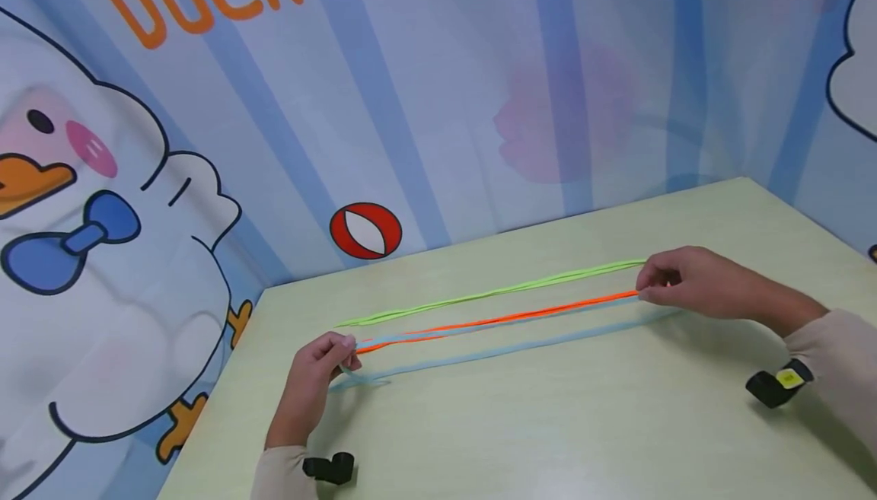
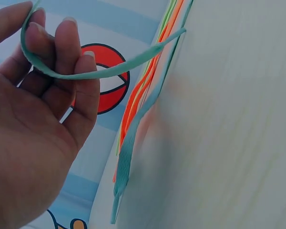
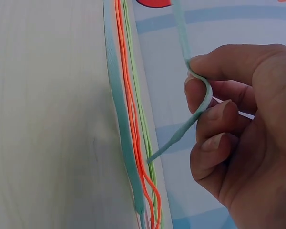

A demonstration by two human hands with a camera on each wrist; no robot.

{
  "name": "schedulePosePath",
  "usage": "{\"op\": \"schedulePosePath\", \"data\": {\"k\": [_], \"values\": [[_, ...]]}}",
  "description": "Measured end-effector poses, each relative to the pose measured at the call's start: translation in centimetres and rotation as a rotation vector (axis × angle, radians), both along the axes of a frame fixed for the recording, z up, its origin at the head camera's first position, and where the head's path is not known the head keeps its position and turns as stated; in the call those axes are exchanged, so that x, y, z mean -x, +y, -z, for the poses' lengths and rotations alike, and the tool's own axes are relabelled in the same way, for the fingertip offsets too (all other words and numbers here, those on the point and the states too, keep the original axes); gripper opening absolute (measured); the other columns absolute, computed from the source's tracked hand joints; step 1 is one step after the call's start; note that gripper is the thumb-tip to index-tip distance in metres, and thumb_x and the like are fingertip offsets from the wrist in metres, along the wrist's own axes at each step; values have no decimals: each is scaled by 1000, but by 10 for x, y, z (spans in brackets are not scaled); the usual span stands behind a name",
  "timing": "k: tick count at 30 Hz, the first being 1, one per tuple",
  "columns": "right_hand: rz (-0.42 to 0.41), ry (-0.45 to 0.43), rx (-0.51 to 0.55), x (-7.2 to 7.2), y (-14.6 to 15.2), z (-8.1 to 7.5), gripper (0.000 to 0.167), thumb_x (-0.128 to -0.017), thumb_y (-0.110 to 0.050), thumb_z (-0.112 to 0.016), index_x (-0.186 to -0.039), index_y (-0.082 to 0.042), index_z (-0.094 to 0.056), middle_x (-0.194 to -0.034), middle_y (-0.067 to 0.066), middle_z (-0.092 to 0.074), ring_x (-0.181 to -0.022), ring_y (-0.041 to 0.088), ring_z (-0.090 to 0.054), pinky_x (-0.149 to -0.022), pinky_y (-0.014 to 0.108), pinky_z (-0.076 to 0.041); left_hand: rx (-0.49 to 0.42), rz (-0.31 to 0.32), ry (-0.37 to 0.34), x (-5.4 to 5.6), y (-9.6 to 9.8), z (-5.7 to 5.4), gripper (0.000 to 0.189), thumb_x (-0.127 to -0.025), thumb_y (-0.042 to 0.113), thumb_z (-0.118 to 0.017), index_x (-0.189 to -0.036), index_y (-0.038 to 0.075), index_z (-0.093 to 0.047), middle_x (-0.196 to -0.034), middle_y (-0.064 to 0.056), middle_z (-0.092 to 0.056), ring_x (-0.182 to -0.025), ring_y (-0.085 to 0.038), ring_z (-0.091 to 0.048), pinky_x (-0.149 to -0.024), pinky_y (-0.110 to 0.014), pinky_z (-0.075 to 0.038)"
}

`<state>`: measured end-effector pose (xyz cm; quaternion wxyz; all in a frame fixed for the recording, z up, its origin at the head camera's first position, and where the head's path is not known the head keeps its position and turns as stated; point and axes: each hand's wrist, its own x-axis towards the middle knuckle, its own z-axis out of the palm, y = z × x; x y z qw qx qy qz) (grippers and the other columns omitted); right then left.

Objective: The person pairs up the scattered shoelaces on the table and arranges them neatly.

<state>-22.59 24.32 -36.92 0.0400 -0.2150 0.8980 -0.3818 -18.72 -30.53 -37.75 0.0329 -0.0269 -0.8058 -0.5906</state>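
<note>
A light blue shoelace (image 3: 180,131) is stretched taut between my two hands, raised above the table. My left hand (image 1: 311,378) pinches it near one end, and the loose end (image 2: 100,74) curves across the fingers. My right hand (image 1: 699,283) pinches the other end between thumb and index finger, with a short tip hanging down. A second light blue shoelace (image 1: 507,351) lies straight on the table, nearer to me. Beyond it lie orange shoelaces (image 1: 562,308), partly covered in the head view by the held lace. Green shoelaces (image 1: 479,296) lie farthest back.
The pale wood-grain table (image 1: 548,424) meets a printed backdrop (image 1: 438,104) along its back edge. A black wrist camera (image 1: 330,469) sits at the left sleeve, and another black device (image 1: 777,384) at the right sleeve.
</note>
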Motion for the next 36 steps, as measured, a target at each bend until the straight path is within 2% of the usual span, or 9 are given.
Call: {"op": "schedulePosePath", "data": {"k": [5,10,13,20,25,32,36], "values": [[-3,-3,-43,3,6,3,9,-93,-16,-71,-102,-12,-69,-89,1,-64,-76,16,-55,-65,30,-48,45,-28,-21,0,-4,0,39,-99,30,-65,-101,-9,-62,-89,-14,-62,-90,-28,-61,-90,-36,-49],[-9,-24,-59,6,12,4,11,-94,-13,-68,-105,-10,-69,-92,1,-65,-77,17,-55,-65,30,-49,117,-65,-51,1,-7,0,37,-96,34,-68,-106,-2,-67,-88,-12,-64,-92,-26,-61,-91,-39,-46],[-15,-37,-80,8,14,5,12,-95,-10,-66,-107,-8,-69,-94,1,-64,-79,17,-54,-66,30,-48,117,-84,-64,1,-10,-1,37,-95,34,-70,-107,-1,-68,-90,-11,-65,-92,-25,-61,-91,-39,-47],[-19,8,-136,11,23,8,10,-94,-8,-67,-103,-10,-70,-94,-1,-64,-82,17,-53,-68,30,-49,94,-130,-104,1,-13,0,34,-95,29,-71,-113,0,-68,-106,-17,-64,-94,-21,-64,-89,-30,-52],[-8,16,-172,14,27,10,4,-93,-12,-69,-97,-13,-71,-92,-3,-64,-79,16,-52,-66,30,-47,109,-140,-112,0,-16,1,37,-94,31,-72,-115,1,-69,-111,-15,-65,-97,-21,-65,-91,-31,-52],[-3,-9,-212,16,31,10,3,-93,-14,-69,-93,-11,-69,-88,-3,-62,-77,16,-51,-64,31,-46,269,-130,-167,2,-20,3,32,-95,32,-70,-116,7,-72,-114,-6,-67,-100,-20,-63,-92,-35,-48],[-10,-26,-229,15,30,11,3,-93,-13,-67,-90,-11,-68,-86,-4,-60,-73,16,-50,-62,31,-44,376,-96,-155,3,-19,5,26,-94,29,-72,-109,9,-74,-111,-4,-67,-100,-21,-57,-88,-35,-46]]}}
